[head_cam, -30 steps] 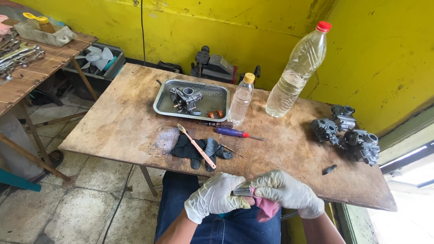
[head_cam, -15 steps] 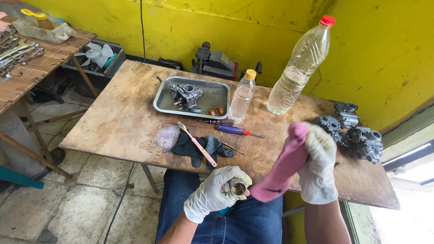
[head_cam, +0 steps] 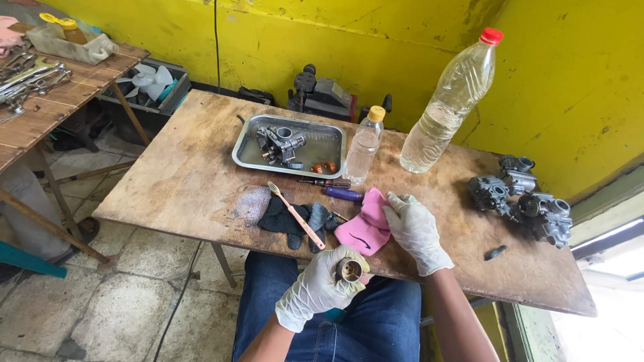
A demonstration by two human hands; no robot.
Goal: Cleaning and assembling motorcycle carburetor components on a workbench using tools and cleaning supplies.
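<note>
Carburetor part (head_cam: 351, 269): a small round metal piece, brass-toned inside a dull grey rim, its open bore facing up toward the head camera; it sits just off the near edge of the surface, above the lap.
Left hand (head_cam: 322, 285): white-gloved, its grip closed around the carburetor part, fingers wrapped about the body so the bore stays visible, seemingly for inspection.
Right hand (head_cam: 416, 230): white-gloved, palm down on the surface, fingertips pressing the edge of the pink cloth; its grip is loosely together on the cloth, not clamped.
Pink cloth (head_cam: 365, 224): crumpled, lying flat near the front edge, within easy reach, likely for wiping.
Toothbrush (head_cam: 296, 215): lies across a dark rag (head_cam: 282, 218), just left of the pink cloth, apparently parked between uses.
Metal tray (head_cam: 248, 151): farther back, holds a carburetor body (head_cam: 278, 144) and small bits, kept together.
Bottles: a small one (head_cam: 364, 145) beside the tray, a large clear one (head_cam: 448, 107) to its right.
Screwdriver (head_cam: 343, 194): purple handle, just behind the cloth.
Spare carburetors (head_cam: 520, 198): clustered at the far right, well apart.
Surface (head_cam: 194, 181): worn, stained wood.
</note>
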